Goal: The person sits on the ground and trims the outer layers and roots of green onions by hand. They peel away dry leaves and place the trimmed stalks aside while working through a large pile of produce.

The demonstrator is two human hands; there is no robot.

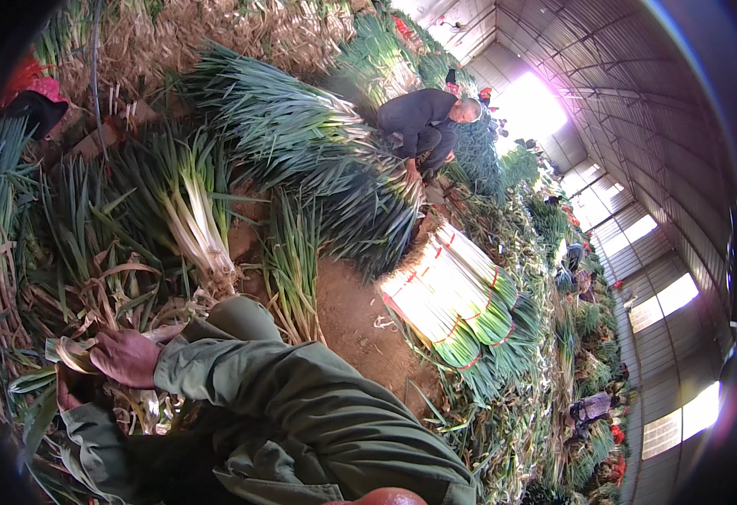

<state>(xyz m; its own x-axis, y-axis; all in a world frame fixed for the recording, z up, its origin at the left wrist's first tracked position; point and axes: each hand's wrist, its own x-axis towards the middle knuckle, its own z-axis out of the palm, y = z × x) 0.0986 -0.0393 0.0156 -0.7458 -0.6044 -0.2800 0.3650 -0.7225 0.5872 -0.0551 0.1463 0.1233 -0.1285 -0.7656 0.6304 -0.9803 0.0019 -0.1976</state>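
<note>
My right hand [125, 357], in a green sleeve, is closed on a long green onion [165, 332] at the lower left. Its pale stalk shows to the right of my fist, and loose dry outer leaves [73, 355] stick out on the other side. Just below, my left hand [69, 390] is partly in shadow, gripping the green leaves [35, 379]; its fingers are mostly hidden. A thick clump of green onions [197, 233] with white stalks and earthy roots lies beyond my hands. Dry peeled leaves [147, 404] lie under my wrists.
Red-tied bundles of cleaned green onions [457, 293] lie on the earth floor [368, 341] to the right. A crouching person [422, 123] handles a big heap of green onions [293, 126]. Leaf waste [513, 416] and more people stretch along the metal-walled shed [646, 353].
</note>
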